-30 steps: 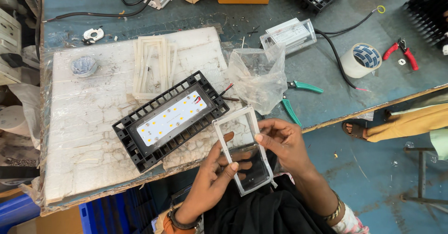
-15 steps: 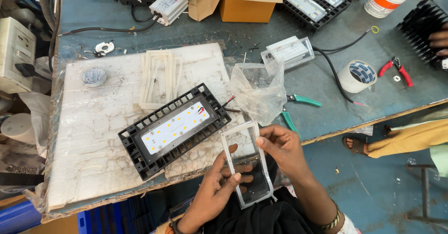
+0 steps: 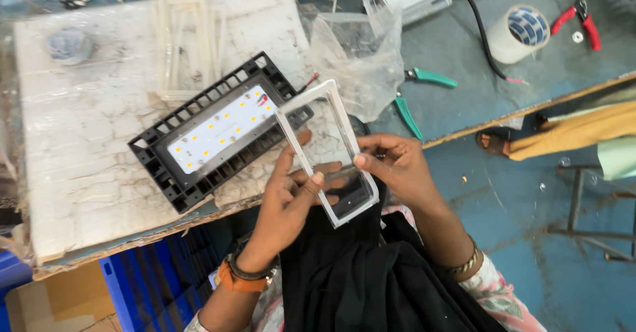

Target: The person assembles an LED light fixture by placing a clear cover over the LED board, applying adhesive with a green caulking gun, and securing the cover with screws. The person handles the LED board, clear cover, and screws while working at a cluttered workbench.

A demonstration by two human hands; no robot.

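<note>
Both hands hold a clear rectangular lens cover with a white gasket rim [image 3: 328, 150] just off the table edge. The left hand [image 3: 289, 203] pinches its near left rim, the right hand [image 3: 397, 169] closes on its right edge. Just beyond the grip, left, lies a black LED floodlight housing [image 3: 215, 130]; further right, a crumpled plastic bag [image 3: 361, 60].

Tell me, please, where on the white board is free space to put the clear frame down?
Free: the board's near-left part, left of the black lamp housing. Crowded: the far side, with stacked frames and plastic bag. Both hands, left and right, hold the clear frame.
</note>
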